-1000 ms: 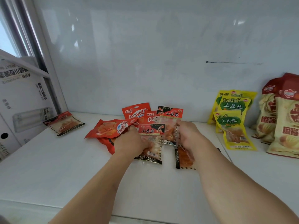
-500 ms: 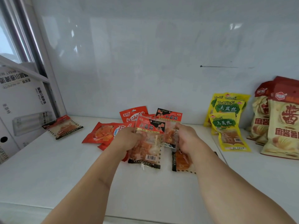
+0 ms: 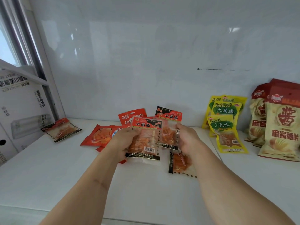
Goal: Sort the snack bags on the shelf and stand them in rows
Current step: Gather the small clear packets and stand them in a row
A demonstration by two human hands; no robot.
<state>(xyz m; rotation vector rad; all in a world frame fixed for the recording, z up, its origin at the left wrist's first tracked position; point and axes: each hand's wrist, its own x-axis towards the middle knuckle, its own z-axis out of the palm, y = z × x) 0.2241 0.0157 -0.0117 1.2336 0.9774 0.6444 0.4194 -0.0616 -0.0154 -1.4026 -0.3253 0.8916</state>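
Beside yellow bags (image 3: 225, 125), left hand (image 3: 125, 140) and right hand (image 3: 186, 138) each grip 1 gluten packet (image 3: 146, 137).

Four clear gluten-strip packets (image 3: 144, 140) showed, three red pouches (image 3: 101, 135), three yellow potato-shred bags (image 3: 227, 135) and at least two tan sesame-chip bags (image 3: 282, 132); two hands.
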